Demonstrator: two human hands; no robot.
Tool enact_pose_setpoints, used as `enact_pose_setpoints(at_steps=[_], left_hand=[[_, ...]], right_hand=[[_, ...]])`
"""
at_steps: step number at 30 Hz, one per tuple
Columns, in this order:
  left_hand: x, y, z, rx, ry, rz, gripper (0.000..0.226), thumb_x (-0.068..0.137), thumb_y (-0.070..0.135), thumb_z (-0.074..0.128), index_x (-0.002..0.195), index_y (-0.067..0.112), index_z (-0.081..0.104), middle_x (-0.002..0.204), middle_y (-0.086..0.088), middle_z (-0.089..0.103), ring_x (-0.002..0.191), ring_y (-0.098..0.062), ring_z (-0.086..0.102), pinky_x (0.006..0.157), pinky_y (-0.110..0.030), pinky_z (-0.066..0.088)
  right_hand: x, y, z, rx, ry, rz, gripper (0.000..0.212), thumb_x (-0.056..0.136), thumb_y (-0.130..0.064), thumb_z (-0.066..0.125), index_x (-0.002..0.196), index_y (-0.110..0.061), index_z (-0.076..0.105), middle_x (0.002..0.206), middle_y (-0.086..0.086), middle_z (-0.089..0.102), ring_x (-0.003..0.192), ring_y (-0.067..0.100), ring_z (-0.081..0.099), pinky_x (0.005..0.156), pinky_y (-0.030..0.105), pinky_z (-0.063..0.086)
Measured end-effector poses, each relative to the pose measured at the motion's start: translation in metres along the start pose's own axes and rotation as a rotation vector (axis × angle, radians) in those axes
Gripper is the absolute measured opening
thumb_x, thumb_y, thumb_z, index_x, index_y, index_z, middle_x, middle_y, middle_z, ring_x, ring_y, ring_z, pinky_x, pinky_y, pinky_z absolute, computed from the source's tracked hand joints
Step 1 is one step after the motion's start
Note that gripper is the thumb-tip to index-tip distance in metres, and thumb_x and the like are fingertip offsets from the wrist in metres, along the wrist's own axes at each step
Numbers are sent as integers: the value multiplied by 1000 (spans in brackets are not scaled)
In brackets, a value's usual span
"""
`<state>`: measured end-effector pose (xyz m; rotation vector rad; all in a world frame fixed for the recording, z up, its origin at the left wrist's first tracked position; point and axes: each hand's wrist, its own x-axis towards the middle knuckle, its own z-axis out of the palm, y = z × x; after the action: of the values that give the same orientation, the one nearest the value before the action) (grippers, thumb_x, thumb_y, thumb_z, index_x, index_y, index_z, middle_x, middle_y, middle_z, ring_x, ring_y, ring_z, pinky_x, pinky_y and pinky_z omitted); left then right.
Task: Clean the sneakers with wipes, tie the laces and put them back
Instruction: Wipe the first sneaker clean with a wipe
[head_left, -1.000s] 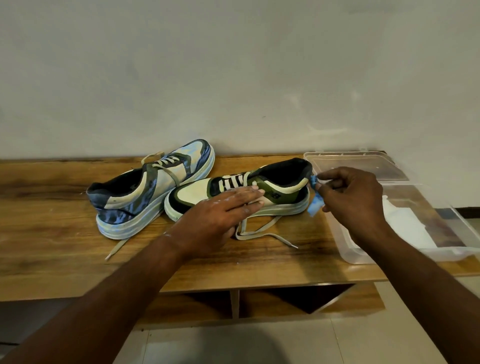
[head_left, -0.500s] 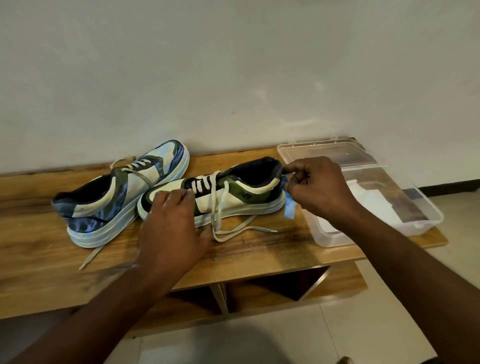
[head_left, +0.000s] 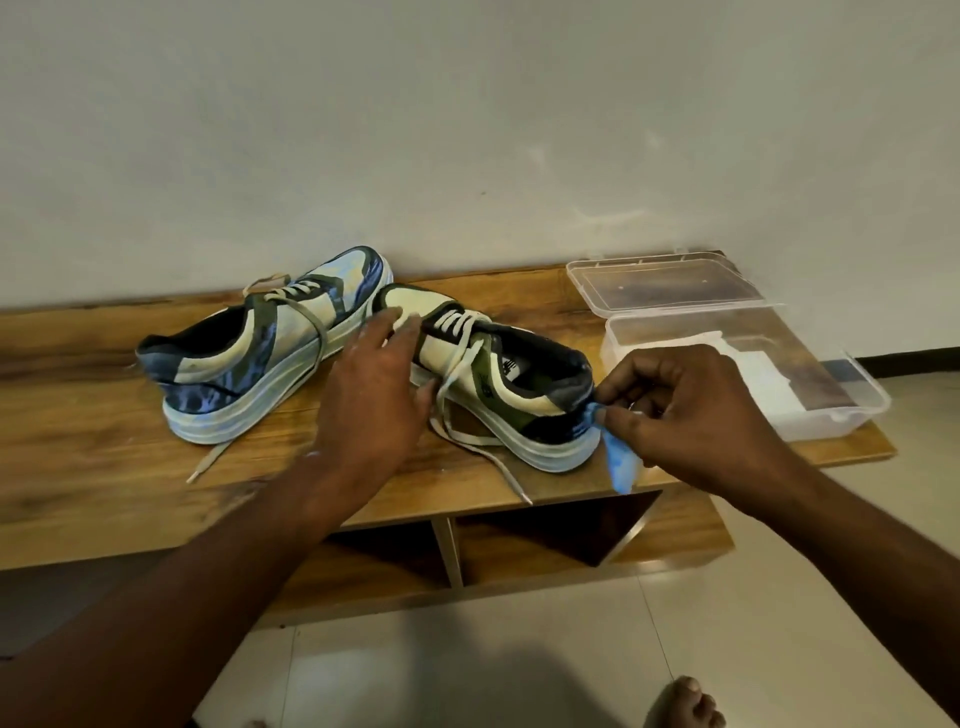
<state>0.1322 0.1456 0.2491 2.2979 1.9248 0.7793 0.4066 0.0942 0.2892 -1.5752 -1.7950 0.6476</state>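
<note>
Green sneaker (head_left: 498, 374) has swung heel-first toward the person since a moment ago. Left hand (head_left: 379, 384) rests spread on its toe; right hand (head_left: 696, 415) pinches the blue wipe (head_left: 618, 462) at the heel. Wiping continues; laces (head_left: 457, 395) untied.

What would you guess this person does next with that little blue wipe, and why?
Probably rub the blue wipe across the heel of the green sneaker. The right hand pinches it right at the heel, the left hand lies open over the toe end as if to steady the shoe, and the laces hang untied, so cleaning seems to come first.
</note>
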Motion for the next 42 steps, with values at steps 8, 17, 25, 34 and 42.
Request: enact_pose_setpoints(at_steps=[8,17,25,34,42], left_hand=[[14,14,20,-419,130,-260,53,83,4,80,133,13,64,119,-4,73,103,-19,72,91,-42,62],[-38,55,4,-826,-185,-438,79,73,9,90,138,32,53,125,13,68,113,-4,65,98,-39,59],[-41,67,7,-833,-86,-424,85,59,69,90,128,41,49,124,18,67,111,3,64,97,-32,58],[-25,66,20,-783,-36,-377,76,64,75,81,123,32,59,116,14,70,104,-3,69,87,-30,62],[-26,65,29,-716,-8,-369,82,67,83,71,130,33,57,119,11,68,109,-9,67,90,-38,61]], right_hand=[[2,5,33,117,142,52,13,80,-17,88,83,-23,77,75,-14,74,67,6,70,59,15,54],[-9,-1,40,154,183,92,12,80,-18,88,83,-26,79,74,-17,73,69,2,70,62,10,52],[-28,-6,45,378,515,217,15,82,-15,87,94,-20,80,83,-12,77,75,7,75,71,39,65],[-14,-5,67,121,566,-230,17,85,-5,82,101,-9,78,96,1,74,84,9,72,74,19,59],[-23,18,74,-69,361,-227,18,77,-5,83,93,-11,78,92,-1,70,79,6,65,70,21,58]])
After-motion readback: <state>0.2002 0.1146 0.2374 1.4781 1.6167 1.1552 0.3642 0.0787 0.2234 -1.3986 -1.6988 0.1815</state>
